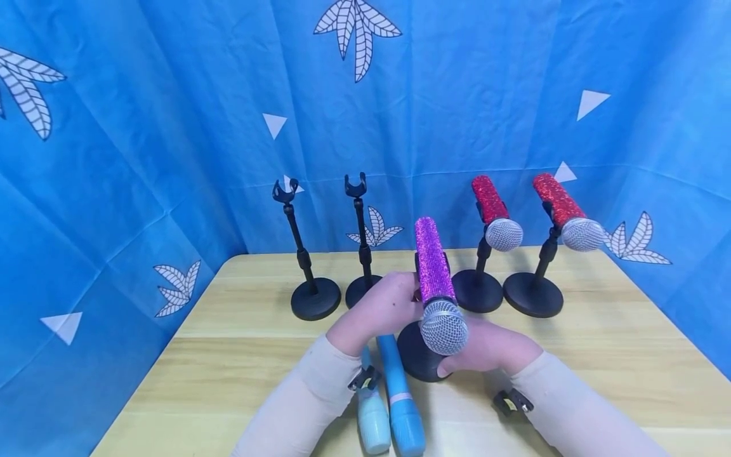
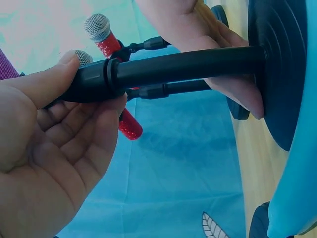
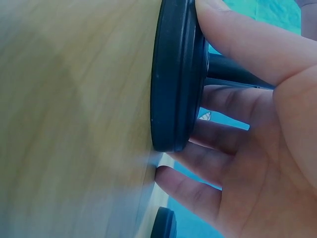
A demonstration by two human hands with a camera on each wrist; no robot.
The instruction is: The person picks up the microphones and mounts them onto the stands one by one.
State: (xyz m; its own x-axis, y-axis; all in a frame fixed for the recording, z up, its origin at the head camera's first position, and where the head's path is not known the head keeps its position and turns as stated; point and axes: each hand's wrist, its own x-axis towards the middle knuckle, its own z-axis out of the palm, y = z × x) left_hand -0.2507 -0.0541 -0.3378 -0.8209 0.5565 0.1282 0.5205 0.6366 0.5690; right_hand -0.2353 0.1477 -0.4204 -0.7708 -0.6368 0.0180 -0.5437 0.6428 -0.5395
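Note:
A purple glittery microphone with a silver mesh head lies tilted in the holder of a black microphone stand. My left hand pinches the stand's upright. In the left wrist view, the thumb and fingers of that hand are on the thicker collar of the pole. Low down, my right hand holds the round base. The right wrist view has the right thumb on top of the base, with fingers around its far side. The microphone's head partly hides the right hand in the head view.
Two red glittery microphones rest on stands at the back right. Two stands with bare holders stand at the back left. A pale blue microphone and a darker blue one lie on the wooden table.

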